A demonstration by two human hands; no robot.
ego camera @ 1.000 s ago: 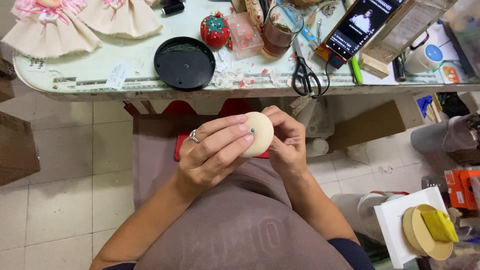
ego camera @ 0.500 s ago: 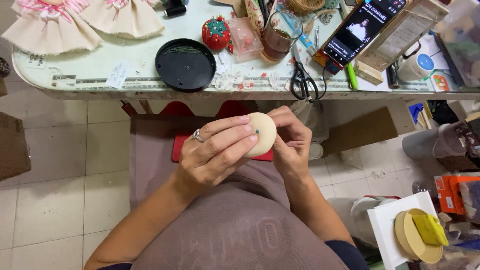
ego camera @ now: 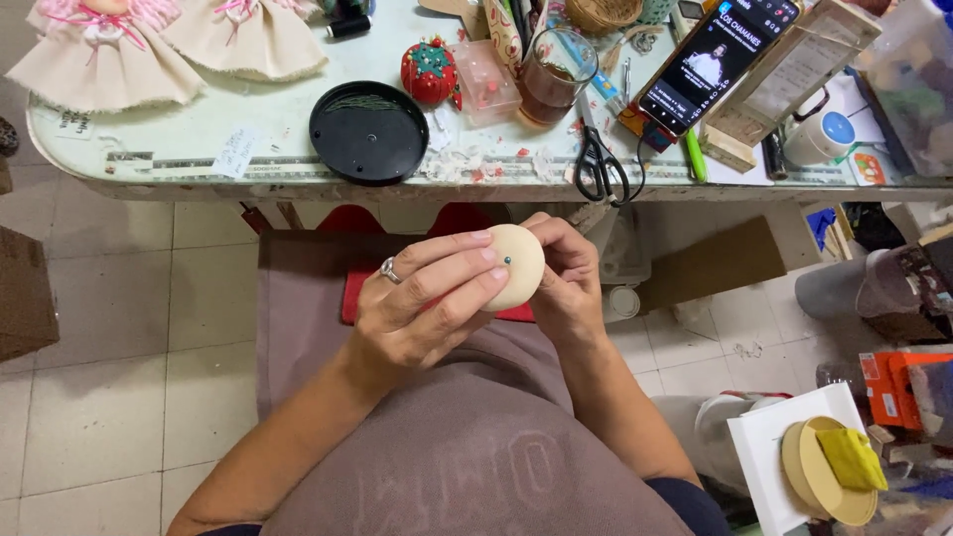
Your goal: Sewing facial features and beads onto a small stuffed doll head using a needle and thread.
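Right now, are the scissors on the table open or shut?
Shut. The black-handled scissors lie flat near the table edge, blades together, pointing away from the person.

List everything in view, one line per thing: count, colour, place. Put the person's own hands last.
cream ball: one, cream, with a small dark pin head, held over the lap.
table: one, pale green, across the top.
round lid: one, black, at the table's front edge.
pincushion: one, red, behind the lid.
glass: one, clear with dark drink, right of the pincushion.
scissors: one, black, at the table edge.
phone: one, black, screen lit, propped at right.
cloth dolls: two, beige, top left.
left hand: one, ringed, gripping the ball.
right hand: one, behind the ball.
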